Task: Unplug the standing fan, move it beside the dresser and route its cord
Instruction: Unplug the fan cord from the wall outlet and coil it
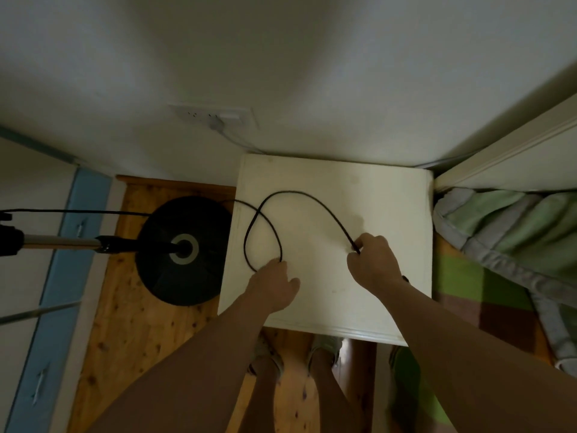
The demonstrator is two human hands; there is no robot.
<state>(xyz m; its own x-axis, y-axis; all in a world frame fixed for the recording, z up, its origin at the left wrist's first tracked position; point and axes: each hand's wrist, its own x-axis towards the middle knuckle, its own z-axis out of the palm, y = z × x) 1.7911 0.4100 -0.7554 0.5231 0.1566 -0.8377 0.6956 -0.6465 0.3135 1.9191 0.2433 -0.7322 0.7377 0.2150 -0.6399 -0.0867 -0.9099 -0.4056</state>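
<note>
One black cord (292, 191) here, making one loop on the left half of the white dresser top (384, 195) before it runs off the left edge toward the fan. Two hands are on it: the left hand (274, 285) grips the bottom of the loop, and the right hand (373, 260) pinches the cord nearer the right edge. One round black fan base (175, 276) sits on the wood floor just beside the dresser's left edge. One wall socket (193, 114) sits behind, with one white plug (217, 122) in it.

Black cord (312, 201), white dresser (374, 214)
</note>
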